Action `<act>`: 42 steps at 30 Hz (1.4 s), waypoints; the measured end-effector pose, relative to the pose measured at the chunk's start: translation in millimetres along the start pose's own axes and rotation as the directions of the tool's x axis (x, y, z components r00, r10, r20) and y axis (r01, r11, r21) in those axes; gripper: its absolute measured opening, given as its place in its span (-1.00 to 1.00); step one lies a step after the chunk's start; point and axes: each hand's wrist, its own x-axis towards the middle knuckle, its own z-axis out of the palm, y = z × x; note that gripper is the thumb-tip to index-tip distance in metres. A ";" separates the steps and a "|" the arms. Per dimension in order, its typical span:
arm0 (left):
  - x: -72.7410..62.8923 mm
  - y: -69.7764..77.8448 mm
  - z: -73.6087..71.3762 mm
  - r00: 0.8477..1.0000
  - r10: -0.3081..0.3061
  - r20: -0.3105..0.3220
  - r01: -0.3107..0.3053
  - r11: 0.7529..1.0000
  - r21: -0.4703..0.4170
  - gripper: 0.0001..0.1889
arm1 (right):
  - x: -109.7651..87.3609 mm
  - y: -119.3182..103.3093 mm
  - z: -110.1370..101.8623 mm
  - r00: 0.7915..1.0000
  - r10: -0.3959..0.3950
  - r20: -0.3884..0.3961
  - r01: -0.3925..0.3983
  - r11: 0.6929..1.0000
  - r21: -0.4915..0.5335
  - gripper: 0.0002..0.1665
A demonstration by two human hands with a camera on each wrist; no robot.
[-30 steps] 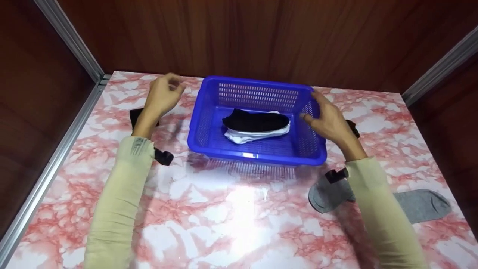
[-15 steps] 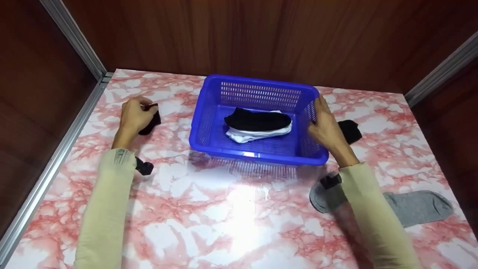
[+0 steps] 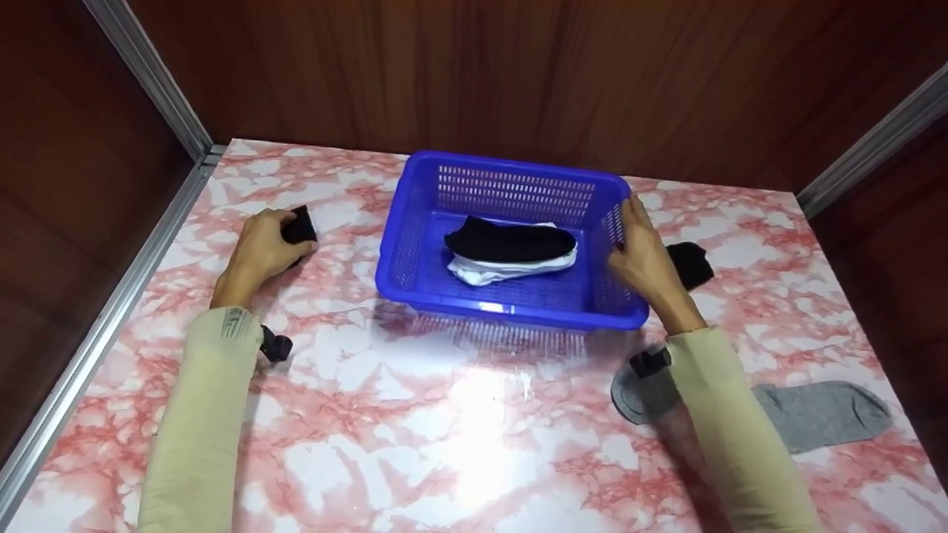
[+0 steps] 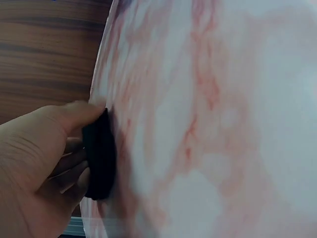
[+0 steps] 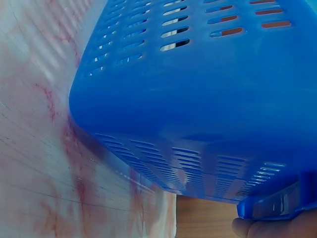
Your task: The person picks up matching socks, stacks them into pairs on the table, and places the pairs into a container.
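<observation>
My left hand [image 3: 255,248] holds a black sock [image 3: 298,226] at the table's left side. In the left wrist view the thumb lies along one edge of the bunched black cloth [image 4: 100,156], with curled fingers behind it. At the centre back stands a blue plastic basket [image 3: 392,240]. My right hand [image 3: 643,259] grips its right rim, and fingertips [image 5: 277,229] show under the rim in the right wrist view. Inside the basket, a black sock [image 3: 511,241] lies on top of white socks [image 3: 478,272].
Another black sock [image 3: 690,265] lies right of the basket, partly behind the right hand. Grey socks [image 3: 826,414] lie at the right front, partly covered by the right sleeve [image 3: 733,422]. Dark wood panels [image 3: 503,81] border the marbled table [image 3: 385,444].
My left hand has moved left and down from beside the basket and taken hold of the black sock. My right hand has closed on the basket's right rim; the basket has barely moved.
</observation>
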 end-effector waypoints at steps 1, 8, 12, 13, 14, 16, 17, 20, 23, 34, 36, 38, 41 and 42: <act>-0.4 -0.9 0.3 1.000 -0.004 -0.004 0.004 1.000 0.000 -0.25 | -0.2 0.0 0.8 1.000 0.001 -0.001 -0.001 1.000 0.000 -0.08; -3.4 -6.8 1.4 0.999 -0.019 -0.040 0.019 1.000 -0.008 -0.34 | 0.1 -1.1 4.4 1.000 0.001 -0.013 -0.001 1.000 -0.007 -0.08; -6.9 -8.2 1.1 0.996 -0.001 -0.085 0.000 1.000 -0.016 -0.47 | 0.2 -0.5 5.5 1.000 -0.005 -0.012 0.005 1.000 -0.019 -0.07; -8.1 -8.3 0.9 0.996 0.001 -0.094 -0.003 1.000 -0.017 -0.49 | 0.0 -0.3 5.6 1.000 -0.006 -0.011 0.006 1.000 -0.022 -0.07; -8.9 -8.2 0.7 0.995 0.001 -0.099 -0.003 1.000 -0.014 -0.51 | -0.3 0.2 5.9 1.000 -0.005 -0.011 0.004 1.000 -0.022 -0.06; -10.9 -7.2 0.0 0.995 0.002 -0.105 -0.003 1.000 -0.014 -0.54 | -0.9 0.9 6.3 1.000 0.000 -0.009 0.000 1.000 -0.023 -0.06; -12.2 -5.8 -0.6 0.994 0.001 -0.105 -0.002 1.000 -0.015 -0.55 | -1.2 1.0 6.3 1.000 0.002 -0.007 -0.002 1.000 -0.023 -0.06; -17.5 1.2 -2.4 0.994 0.004 -0.110 -0.008 0.999 -0.031 -0.55 | -1.8 0.8 5.7 1.000 0.009 -0.002 -0.009 1.000 -0.025 -0.06; -27.1 12.9 -3.3 0.992 0.031 -0.125 -0.038 0.998 -0.055 -0.57 | -1.9 0.1 4.1 1.000 0.015 0.001 -0.015 0.999 -0.032 -0.08; -85.5 65.9 10.4 0.995 0.101 -0.013 -0.102 0.989 -0.110 -0.59 | -1.5 -0.1 2.1 1.000 0.007 -0.014 -0.007 0.999 -0.032 -0.09; -96.2 76.1 19.0 0.994 0.106 -0.027 -0.108 0.990 -0.093 -0.64 | -1.6 0.1 2.6 1.000 0.009 -0.014 -0.009 1.000 -0.029 -0.09; -107.4 86.9 28.5 0.994 0.105 -0.042 -0.108 0.991 -0.081 -0.68 | -1.9 0.2 2.4 1.000 0.010 -0.009 -0.010 1.000 -0.028 -0.08; -124.1 103.2 44.2 0.994 0.096 -0.046 -0.099 0.993 -0.071 -0.71 | -1.3 0.2 1.4 1.000 0.010 -0.004 -0.010 1.000 -0.021 -0.06; -129.7 108.9 49.7 0.995 0.092 -0.034 -0.094 0.993 -0.077 -0.70 | -1.2 0.0 0.8 1.000 0.009 -0.003 -0.009 1.000 -0.018 -0.06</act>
